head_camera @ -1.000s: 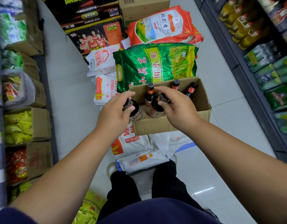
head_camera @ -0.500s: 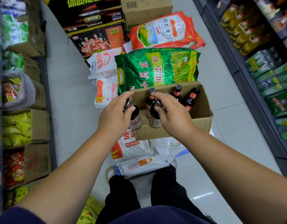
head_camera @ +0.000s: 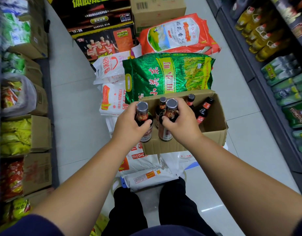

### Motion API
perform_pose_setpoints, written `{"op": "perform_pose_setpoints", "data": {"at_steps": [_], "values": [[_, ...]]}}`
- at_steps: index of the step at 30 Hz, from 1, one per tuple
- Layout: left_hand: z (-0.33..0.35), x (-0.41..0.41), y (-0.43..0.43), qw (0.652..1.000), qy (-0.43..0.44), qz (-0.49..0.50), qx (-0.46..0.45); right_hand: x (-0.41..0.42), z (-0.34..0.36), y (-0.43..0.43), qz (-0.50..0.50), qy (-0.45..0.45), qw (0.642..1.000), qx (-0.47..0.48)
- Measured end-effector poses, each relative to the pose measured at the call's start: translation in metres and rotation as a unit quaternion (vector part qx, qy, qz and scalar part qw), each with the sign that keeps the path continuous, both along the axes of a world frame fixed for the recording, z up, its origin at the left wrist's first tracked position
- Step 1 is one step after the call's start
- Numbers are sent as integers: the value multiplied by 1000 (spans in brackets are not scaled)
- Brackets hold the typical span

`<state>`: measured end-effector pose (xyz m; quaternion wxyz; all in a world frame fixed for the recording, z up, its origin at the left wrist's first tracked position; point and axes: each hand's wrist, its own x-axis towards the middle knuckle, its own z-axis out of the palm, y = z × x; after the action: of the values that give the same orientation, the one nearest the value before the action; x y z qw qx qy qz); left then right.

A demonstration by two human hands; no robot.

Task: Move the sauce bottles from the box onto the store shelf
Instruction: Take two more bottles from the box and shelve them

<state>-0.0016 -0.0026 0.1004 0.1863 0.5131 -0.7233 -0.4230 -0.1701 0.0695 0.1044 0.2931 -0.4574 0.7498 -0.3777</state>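
An open cardboard box (head_camera: 213, 133) rests on white sacks in the aisle. My left hand (head_camera: 128, 126) grips a dark sauce bottle (head_camera: 144, 116) by the neck, lifted above the box's left near corner. My right hand (head_camera: 182, 123) holds a second dark sauce bottle (head_camera: 167, 126) by the neck, also raised above the box. Three more bottles stay inside: one (head_camera: 161, 106) behind my right hand, one (head_camera: 191, 99) near the back wall, and one (head_camera: 204, 111) leaning to the right. The store shelf (head_camera: 259, 77) runs along the right side.
Green (head_camera: 169, 75) and orange (head_camera: 177, 34) rice bags lie behind the box, with drink cartons (head_camera: 99, 19) further back. Oil bottles (head_camera: 259, 34) and green bottle packs fill the right shelf. Boxes of snack packets (head_camera: 24, 133) line the left. My legs (head_camera: 152, 205) are below.
Both hands have lifted their bottles up out of the box towards me; the caps now face the camera and the bottle bodies hang over the box's front wall.
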Motion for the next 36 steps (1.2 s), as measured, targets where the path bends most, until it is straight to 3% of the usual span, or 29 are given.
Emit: {"op": "perform_pose_setpoints", "data": {"at_steps": [8, 16, 30, 36], "values": [[-13, -4, 0, 1000, 8, -5, 27, -3, -9, 1, 21, -61, 998, 15], [-28, 4, 7, 999, -31, -22, 11, -8, -23, 11, 77, -1, 996, 47], [-45, -3, 11, 997, -59, -45, -25, -8, -49, 15, 76, 16, 997, 8], [-21, -5, 10, 996, -49, -54, -46, -16, -32, 16, 61, 21, 998, 1]]}}
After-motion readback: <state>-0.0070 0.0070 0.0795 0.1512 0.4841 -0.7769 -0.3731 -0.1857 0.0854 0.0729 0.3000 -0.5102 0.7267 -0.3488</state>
